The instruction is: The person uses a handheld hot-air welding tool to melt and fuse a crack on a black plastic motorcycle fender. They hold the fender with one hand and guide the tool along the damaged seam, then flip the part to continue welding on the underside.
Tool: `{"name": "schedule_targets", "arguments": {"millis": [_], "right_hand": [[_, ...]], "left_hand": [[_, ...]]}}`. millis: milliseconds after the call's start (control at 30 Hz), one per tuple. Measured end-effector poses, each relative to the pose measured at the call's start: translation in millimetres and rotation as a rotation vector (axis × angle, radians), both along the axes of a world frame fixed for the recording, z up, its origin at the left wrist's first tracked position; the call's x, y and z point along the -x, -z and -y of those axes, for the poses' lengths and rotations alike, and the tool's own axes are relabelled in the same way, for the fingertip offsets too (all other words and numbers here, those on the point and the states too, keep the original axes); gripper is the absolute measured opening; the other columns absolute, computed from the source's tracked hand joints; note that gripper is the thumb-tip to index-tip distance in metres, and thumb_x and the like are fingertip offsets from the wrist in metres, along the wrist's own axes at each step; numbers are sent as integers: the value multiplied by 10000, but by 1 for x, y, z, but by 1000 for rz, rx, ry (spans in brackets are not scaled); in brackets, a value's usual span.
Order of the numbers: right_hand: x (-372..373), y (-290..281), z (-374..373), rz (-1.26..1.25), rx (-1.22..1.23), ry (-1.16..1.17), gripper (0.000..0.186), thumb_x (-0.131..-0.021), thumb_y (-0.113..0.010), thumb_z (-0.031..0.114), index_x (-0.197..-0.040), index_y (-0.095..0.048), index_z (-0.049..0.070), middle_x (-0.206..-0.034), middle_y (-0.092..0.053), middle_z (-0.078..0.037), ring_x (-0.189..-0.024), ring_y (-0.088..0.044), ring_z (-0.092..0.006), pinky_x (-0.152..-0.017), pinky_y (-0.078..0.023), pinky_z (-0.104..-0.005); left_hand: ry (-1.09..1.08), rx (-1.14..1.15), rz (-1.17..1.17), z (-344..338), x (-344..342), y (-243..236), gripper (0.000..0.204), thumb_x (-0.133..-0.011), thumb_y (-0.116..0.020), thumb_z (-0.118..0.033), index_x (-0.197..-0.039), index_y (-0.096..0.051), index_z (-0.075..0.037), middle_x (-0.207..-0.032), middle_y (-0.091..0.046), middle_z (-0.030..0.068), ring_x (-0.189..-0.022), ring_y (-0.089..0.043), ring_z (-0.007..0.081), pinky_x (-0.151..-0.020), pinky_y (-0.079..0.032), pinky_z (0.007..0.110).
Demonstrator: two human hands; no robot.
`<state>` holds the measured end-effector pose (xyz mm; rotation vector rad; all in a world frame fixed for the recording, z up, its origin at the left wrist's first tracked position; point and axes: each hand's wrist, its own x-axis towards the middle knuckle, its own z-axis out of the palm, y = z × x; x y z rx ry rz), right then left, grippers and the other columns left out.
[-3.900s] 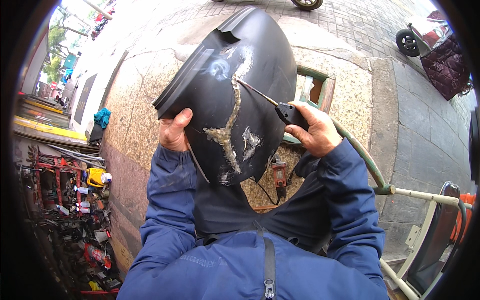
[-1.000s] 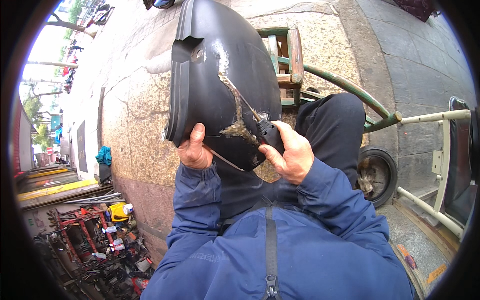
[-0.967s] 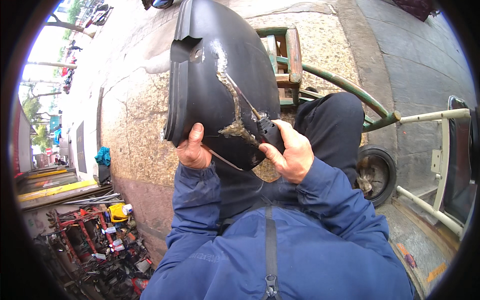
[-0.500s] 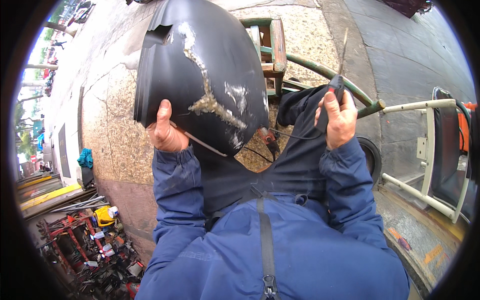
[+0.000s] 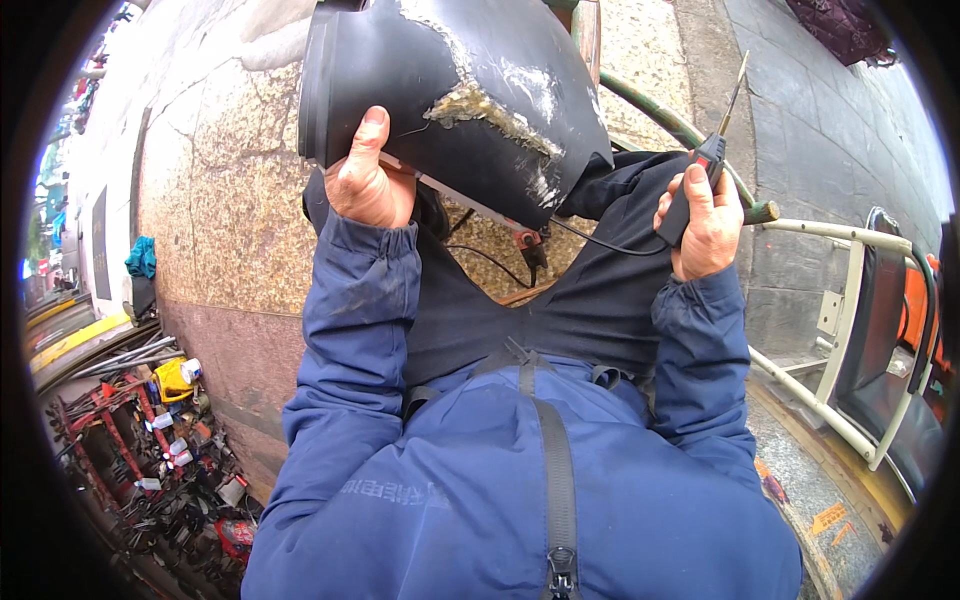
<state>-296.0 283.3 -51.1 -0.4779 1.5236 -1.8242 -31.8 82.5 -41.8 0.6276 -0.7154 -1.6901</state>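
Observation:
A curved black plastic panel [image 5: 400, 85] is held over my lap, its far end cut off by the upper edge of the view. Down its face runs a rough, pale, crusty seam [image 5: 478, 108], with white scuffs beside it. My left hand [image 5: 372, 182] clasps the near left edge, thumb on top and fingers hidden beneath. In my right hand [image 5: 712, 225] is a soldering iron [image 5: 683, 212] with a black handle and a long thin metal tip pointing up and away. Its tip is apart from the panel. A black cord loops below the panel towards my legs.
Between my legs lies a small red-and-black object [image 5: 530, 250] with a cord. Behind the panel stands a wooden frame [image 5: 587, 35], near a green pole [image 5: 655, 110]. A metal-framed chair [image 5: 850, 330] is at right. Tools and scrap [image 5: 150, 450] crowd the lower left, beside a yellow container [image 5: 175, 380].
The panel and my left hand have shifted away and to the right. My right hand has moved a little right with the iron. The whole view has also shifted slightly.

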Motion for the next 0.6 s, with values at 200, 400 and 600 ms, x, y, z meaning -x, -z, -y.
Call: {"name": "schedule_targets", "arguments": {"millis": [200,400,600], "right_hand": [[-4,-7,1,-101,-29,-90,262,-1000,-653,238,-1120,-547,30,-829,-609,-63,-596,-593,-142,-489,-498,-289],[-18,-32,9,-262,-67,-300,214,-955,-720,163,-1066,-595,29,-788,-588,12,-626,-523,-59,-564,-427,-218],[-32,-61,19,-558,-231,-477,422,-915,-754,155,-1263,-574,-2,-894,-664,-50,-788,-584,-113,-754,-507,-286]], "left_hand": [[-40,88,26,-3,3,13,364,-959,-614,-58,-1322,-591,-28,-1267,-653,127,-1168,-623,325,-1042,-493,499],[8,45,1,-21,4,19,396,-935,-645,-6,-1324,-594,-61,-1250,-653,112,-1141,-637,303,-1016,-526,468],[8,86,88,-30,4,23,346,-929,-654,-3,-1268,-616,-60,-1152,-687,111,-1009,-691,286,-849,-600,435]]}}
